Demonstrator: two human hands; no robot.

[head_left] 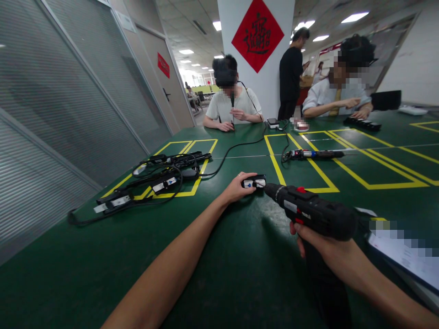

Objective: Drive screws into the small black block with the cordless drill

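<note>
Fingers of my left hand (239, 188) grip the left end of a small black device (259, 182) with a white face and a small blue part, low over the green table. Wrapped round the handle of a black cordless drill (318, 212) with red details is my right hand (317, 240). The drill points left, its chuck close to the device's right end. Whether the bit touches the device is too small to tell.
On the green table (192, 237), black cabled devices (168, 180) lie at left within yellow tape. A dark tool (315, 154) lies at right, and a phone-like slab (404, 256) near my right forearm. Two people sit opposite; another stands behind.
</note>
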